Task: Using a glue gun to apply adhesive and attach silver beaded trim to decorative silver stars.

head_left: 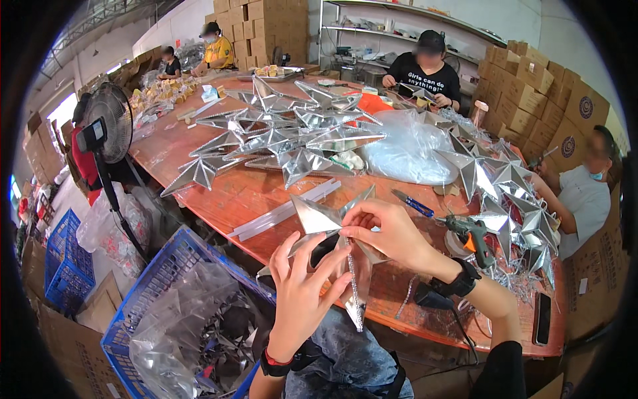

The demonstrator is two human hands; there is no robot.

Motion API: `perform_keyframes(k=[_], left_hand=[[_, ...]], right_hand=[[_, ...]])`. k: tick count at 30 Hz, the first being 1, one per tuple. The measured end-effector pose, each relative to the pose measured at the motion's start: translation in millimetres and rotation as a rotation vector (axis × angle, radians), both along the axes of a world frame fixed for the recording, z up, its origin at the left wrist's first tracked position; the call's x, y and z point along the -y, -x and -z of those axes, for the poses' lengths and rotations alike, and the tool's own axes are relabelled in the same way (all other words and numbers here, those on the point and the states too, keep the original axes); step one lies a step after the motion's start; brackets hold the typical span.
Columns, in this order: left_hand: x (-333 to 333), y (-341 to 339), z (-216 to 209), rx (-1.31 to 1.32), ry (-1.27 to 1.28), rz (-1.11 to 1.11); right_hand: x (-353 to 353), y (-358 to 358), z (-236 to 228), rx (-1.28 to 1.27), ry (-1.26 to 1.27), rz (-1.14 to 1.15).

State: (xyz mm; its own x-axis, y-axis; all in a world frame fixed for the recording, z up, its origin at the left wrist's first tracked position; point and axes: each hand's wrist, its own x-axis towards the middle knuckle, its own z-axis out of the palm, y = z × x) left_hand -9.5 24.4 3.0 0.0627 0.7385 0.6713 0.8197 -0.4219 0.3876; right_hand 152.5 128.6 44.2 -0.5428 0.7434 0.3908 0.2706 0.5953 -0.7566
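Observation:
Above the table's near edge I hold a silver star with folded, faceted points. My left hand is at its lower left side, its bent fingers apart but against the star. My right hand pinches near the star's middle, thumb and forefinger together. From there a thin beaded silver trim runs down the lower point; its upper end is hidden by my fingers. A glue gun with a green and orange body lies right of my right hand. Beyond it sits a blue utility knife.
Silver stars are heaped on the red table, with clear glue sticks nearer me. A plastic bag, more stars and a phone lie rightward. A blue crate and fan stand left. Several people sit around.

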Motion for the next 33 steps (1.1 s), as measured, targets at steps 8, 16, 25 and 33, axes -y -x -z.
perform_keyframes(k=[8, 16, 25, 33], left_hand=[[0, -2, 0, 0.036, -0.013, 0.018], [-5, -8, -6, 0.037, -0.029, -0.009], [-10, -7, -12, -0.031, -0.064, -0.057], [-8, -9, -12, -0.013, -0.034, -0.052]], right_hand=[[13, -13, -28, 0.012, 0.098, 0.026], [56, -45, -57, -0.012, 0.026, 0.071], [69, -69, -46, 0.013, -0.085, 0.067], [85, -85, -59, 0.046, -0.111, 0.094]])
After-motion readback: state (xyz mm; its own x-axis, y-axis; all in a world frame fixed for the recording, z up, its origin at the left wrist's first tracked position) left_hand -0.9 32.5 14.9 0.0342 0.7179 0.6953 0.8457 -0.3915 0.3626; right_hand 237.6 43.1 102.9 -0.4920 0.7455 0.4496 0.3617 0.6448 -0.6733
